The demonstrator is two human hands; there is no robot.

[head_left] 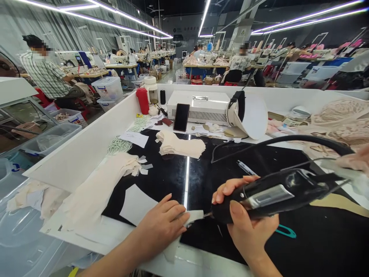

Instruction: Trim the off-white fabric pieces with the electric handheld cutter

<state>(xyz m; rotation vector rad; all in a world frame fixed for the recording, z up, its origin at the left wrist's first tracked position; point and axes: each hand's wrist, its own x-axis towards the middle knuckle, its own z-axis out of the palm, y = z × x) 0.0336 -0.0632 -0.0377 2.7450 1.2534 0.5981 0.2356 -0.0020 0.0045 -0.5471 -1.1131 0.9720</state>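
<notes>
My right hand (250, 227) is wrapped round a black handheld power tool (276, 192) with a silver plate on its side. The tool's thin metal tip points left and meets, or nearly meets, the end of a small pale strip (196, 216). The fingers of my left hand (163, 227) are pressed together on that strip, close to the tip. Under and beside my left hand lies a white curved sheet (137, 204) on the black work surface (170, 177). A stack of cream fabric pieces (181, 144) lies beyond, and a longer cream pile (95, 188) lies to the left.
A phone (181, 117) leans against a white metal box (198, 104) at the back. Near the tool lie a pen (246, 168) and a teal loop (286, 231). Its cable (311, 139) arches to the right. White walls (95, 132) edge the table; co-workers sit beyond.
</notes>
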